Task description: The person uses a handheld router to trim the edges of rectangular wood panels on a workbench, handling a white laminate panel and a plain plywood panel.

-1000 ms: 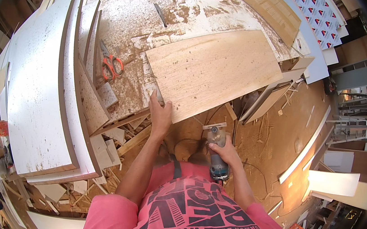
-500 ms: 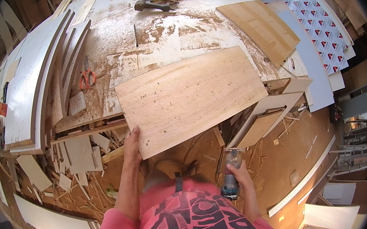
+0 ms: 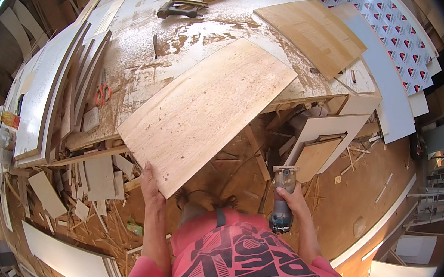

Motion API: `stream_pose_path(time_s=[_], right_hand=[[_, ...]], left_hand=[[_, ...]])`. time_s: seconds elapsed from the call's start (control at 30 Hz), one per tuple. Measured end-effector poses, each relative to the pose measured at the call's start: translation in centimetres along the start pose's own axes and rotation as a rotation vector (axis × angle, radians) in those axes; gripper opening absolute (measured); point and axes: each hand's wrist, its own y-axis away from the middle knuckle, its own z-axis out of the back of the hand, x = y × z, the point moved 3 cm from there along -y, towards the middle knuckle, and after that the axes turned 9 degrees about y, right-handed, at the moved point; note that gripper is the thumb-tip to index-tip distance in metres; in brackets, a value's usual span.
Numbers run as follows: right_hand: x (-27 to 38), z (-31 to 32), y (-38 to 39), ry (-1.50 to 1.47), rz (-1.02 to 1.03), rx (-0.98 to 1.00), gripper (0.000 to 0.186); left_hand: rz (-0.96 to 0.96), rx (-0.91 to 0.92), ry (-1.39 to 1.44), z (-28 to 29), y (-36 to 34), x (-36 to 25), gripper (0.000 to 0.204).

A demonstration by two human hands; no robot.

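A rectangular light-wood board [image 3: 209, 109] lies slanted on the worktable, its near end sticking out past the table's front edge. My left hand [image 3: 153, 184] grips that board at its near left corner; the fingers underneath are hidden. In my right hand [image 3: 293, 197] is a trim router [image 3: 281, 213], held off to the right of the board and apart from it. The router has a dark body, a clear guard and a flat metal base pointing away from me. Whether its bit is turning cannot be made out.
On the worktable [image 3: 131, 68] are orange-handled scissors [image 3: 103, 94], a thin dark tool [image 3: 155, 46], a dark-handled clamp-like tool [image 3: 182, 9] and a brown panel [image 3: 313, 36]. White boards [image 3: 46, 91] stack at left. Wood offcuts [image 3: 99, 179] litter the floor; panels [image 3: 327, 131] lean below right.
The board has swung counterclockwise and shifted left, its right end coming away from the table's front right. My left hand moved slightly left and down with it. The router stays in my right hand, tilted differently.
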Motion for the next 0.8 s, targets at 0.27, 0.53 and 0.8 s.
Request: stream_pose_path(time_s=[0.27, 0.53, 0.8], right_hand=[[-0.4, 1.4, 2.5, 0.031, -0.064, -0.043, 0.080], [5.5, 1.9, 2.8, 0.274, 0.021, 0.017, 0.089], [7.2, 1.9, 1.5, 0.104, -0.033, 0.008, 0.091]], left_hand=[[0.133, -0.112, 0.083, -2.5, 2.5, 5.5, 0.055], [0.631, 0.178, -0.276, -7.1, 2.3, 19.4, 0.050], [0.621, 0.587, -1.110, -12.0, 2.3, 13.5, 0.037]])
